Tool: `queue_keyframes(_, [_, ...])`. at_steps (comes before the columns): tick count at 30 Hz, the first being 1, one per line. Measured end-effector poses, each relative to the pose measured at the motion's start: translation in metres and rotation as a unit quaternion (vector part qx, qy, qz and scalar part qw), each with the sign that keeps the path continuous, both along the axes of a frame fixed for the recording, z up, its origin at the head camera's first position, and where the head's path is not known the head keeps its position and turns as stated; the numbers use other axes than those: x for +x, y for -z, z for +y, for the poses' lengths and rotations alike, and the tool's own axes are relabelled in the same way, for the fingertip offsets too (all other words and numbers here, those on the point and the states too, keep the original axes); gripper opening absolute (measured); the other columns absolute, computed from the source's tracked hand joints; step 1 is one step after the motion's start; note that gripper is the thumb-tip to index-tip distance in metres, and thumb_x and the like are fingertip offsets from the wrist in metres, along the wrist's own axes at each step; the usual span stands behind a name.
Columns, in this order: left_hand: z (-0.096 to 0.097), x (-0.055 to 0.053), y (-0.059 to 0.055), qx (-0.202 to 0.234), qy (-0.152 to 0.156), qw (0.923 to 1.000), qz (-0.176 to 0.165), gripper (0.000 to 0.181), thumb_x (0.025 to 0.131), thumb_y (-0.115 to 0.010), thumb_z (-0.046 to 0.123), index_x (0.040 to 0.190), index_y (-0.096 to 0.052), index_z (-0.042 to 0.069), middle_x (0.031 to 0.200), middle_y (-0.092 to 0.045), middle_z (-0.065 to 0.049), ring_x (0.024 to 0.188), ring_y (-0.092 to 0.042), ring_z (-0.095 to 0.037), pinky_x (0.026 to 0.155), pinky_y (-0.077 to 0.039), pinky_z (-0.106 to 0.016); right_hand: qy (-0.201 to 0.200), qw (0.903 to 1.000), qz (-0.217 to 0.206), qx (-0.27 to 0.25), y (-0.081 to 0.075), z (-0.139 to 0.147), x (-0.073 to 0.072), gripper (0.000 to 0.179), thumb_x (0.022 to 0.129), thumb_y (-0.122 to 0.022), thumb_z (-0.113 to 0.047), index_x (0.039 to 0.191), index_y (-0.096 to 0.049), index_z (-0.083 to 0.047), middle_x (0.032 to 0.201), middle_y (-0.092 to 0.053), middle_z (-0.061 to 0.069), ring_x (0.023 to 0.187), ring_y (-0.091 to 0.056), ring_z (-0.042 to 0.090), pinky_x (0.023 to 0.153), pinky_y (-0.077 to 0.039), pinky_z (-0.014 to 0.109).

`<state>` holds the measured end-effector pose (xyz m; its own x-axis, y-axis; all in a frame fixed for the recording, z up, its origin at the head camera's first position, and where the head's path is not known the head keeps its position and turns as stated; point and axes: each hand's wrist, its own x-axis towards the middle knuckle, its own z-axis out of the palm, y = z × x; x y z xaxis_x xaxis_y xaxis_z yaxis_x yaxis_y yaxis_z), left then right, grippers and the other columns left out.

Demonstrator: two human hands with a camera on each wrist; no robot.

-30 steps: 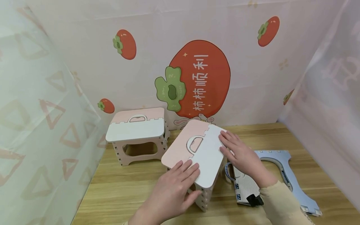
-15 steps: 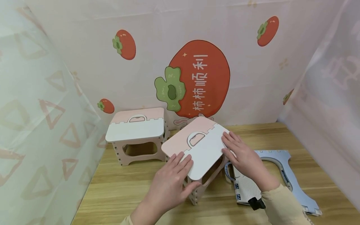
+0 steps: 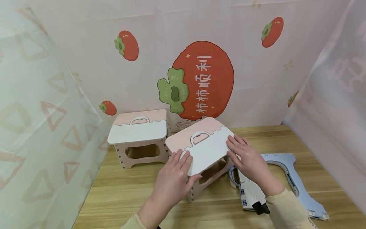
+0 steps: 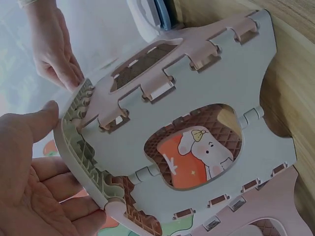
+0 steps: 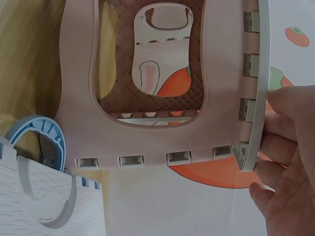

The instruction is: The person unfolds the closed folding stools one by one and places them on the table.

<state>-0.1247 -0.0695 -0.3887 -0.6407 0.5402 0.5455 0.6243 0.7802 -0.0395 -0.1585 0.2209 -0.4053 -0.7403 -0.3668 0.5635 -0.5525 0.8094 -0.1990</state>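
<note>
Resting on the top of a pink-and-white step stool [image 3: 211, 152], a person's two hands lie with fingers extended and grip nothing: the left hand [image 3: 172, 178] on its near left corner, thumb held apart at the front edge, and the right hand [image 3: 248, 160] over its right end. The stool stands mid-table on its spread legs, turned at an angle, with a curved white handle [image 3: 198, 133] lying flat in its top. Through the cutouts in its side panels, the wrist views show a brown lattice and part of the printed background.

To the left and just behind is a matching stool [image 3: 140, 132], upright. At right, beneath and beyond the right forearm, lies a blue-and-white folding piece [image 3: 304, 192] with a blue loop [image 3: 234, 176]; a black strap [image 3: 260, 208] shows near the right cuff [image 3: 286, 203].

Everything sits on a wood-grain table [image 3: 123, 197]. Behind hangs a pale backdrop [image 3: 246, 19] printed with orange-red persimmons, the largest carrying white Chinese characters. A pale sheet [image 3: 43, 86] with outlined triangles covers the left side.
</note>
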Motion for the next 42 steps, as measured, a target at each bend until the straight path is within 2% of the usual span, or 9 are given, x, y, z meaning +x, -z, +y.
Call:
queue_keyframes(4, [-0.001, -0.003, 0.0, 0.001, -0.004, 1.0, -0.005, 0.057, 0.091, -0.075, 0.046, 0.124, -0.069, 0.0, 0.13, -0.069, -0.016, 0.131, -0.059, -0.036, 0.114, -0.044, -0.047, -0.004, 0.9997, 0.025, -0.003, 0.0, -0.001, -0.001, 0.045, 0.09, -0.074, -0.008, 0.133, -0.066, 0.003, 0.138, -0.063, 0.02, 0.132, -0.056, 0.04, 0.111, -0.041, 0.059])
queue_keyframes(12, [-0.006, -0.009, -0.002, 0.005, 0.009, 0.9994, -0.034, 0.055, 0.093, -0.075, 0.04, 0.128, -0.068, -0.001, 0.135, -0.066, -0.018, 0.134, -0.056, -0.036, 0.116, -0.041, -0.046, -0.008, 0.9966, 0.081, -0.011, 0.004, -0.002, -0.003, 0.041, 0.084, -0.077, -0.004, 0.124, -0.071, 0.004, 0.129, -0.068, 0.021, 0.124, -0.062, 0.041, 0.103, -0.046, 0.063])
queue_keyframes(15, [-0.008, -0.01, -0.002, 0.001, 0.019, 0.9991, -0.037, 0.055, 0.093, -0.075, 0.04, 0.129, -0.067, -0.002, 0.137, -0.065, -0.017, 0.135, -0.055, -0.036, 0.117, -0.04, -0.045, -0.013, 0.992, 0.125, -0.016, 0.006, -0.003, -0.004, 0.029, 0.097, -0.067, -0.013, 0.118, -0.074, 0.005, 0.121, -0.071, 0.022, 0.117, -0.066, 0.042, 0.101, -0.048, 0.063])
queue_keyframes(18, [-0.011, -0.011, 0.0, -0.004, 0.033, 0.9987, -0.039, 0.055, 0.094, -0.073, 0.039, 0.131, -0.066, -0.002, 0.139, -0.063, -0.018, 0.136, -0.053, -0.036, 0.117, -0.04, -0.046, -0.01, 0.9842, 0.174, -0.027, 0.009, -0.005, -0.004, 0.04, 0.107, -0.051, -0.026, 0.11, -0.076, 0.005, 0.112, -0.074, 0.023, 0.107, -0.07, 0.042, 0.1, -0.049, 0.062])
queue_keyframes(20, [-0.012, -0.012, 0.0, -0.008, 0.041, 0.9983, -0.04, 0.055, 0.095, -0.072, 0.038, 0.132, -0.066, -0.002, 0.14, -0.062, -0.018, 0.137, -0.052, -0.036, 0.117, -0.039, -0.046, -0.006, 0.9798, 0.197, -0.034, 0.01, -0.006, -0.003, 0.049, 0.11, -0.043, -0.031, 0.106, -0.077, 0.005, 0.108, -0.075, 0.023, 0.103, -0.072, 0.041, 0.1, -0.05, 0.061])
queue_keyframes(29, [-0.015, -0.016, 0.002, -0.009, 0.063, 0.9973, -0.037, 0.056, 0.095, -0.072, 0.038, 0.133, -0.064, -0.003, 0.141, -0.061, -0.019, 0.139, -0.05, -0.038, 0.117, -0.039, -0.048, 0.017, 0.9753, 0.214, -0.05, 0.01, -0.008, -0.001, 0.051, 0.11, -0.043, -0.033, 0.104, -0.079, 0.003, 0.103, -0.076, 0.02, 0.097, -0.074, 0.039, 0.103, -0.051, 0.055])
queue_keyframes(38, [-0.014, -0.02, 0.003, -0.019, 0.081, 0.9961, -0.031, 0.053, 0.098, -0.069, 0.038, 0.135, -0.064, -0.001, 0.143, -0.061, -0.016, 0.141, -0.049, -0.034, 0.119, -0.037, -0.046, 0.029, 0.9664, 0.247, -0.066, 0.009, -0.008, 0.002, 0.037, 0.102, -0.054, -0.021, 0.096, -0.08, 0.005, 0.096, -0.077, 0.02, 0.089, -0.075, 0.039, 0.105, -0.049, 0.055])
queue_keyframes(42, [-0.013, -0.024, 0.003, -0.016, 0.089, 0.9954, -0.032, 0.055, 0.097, -0.07, 0.038, 0.135, -0.063, -0.002, 0.143, -0.06, -0.017, 0.141, -0.049, -0.035, 0.119, -0.037, -0.047, 0.032, 0.9651, 0.248, -0.076, 0.01, -0.007, 0.002, 0.037, 0.101, -0.054, -0.021, 0.097, -0.079, 0.006, 0.096, -0.077, 0.021, 0.088, -0.075, 0.04, 0.111, -0.046, 0.049])
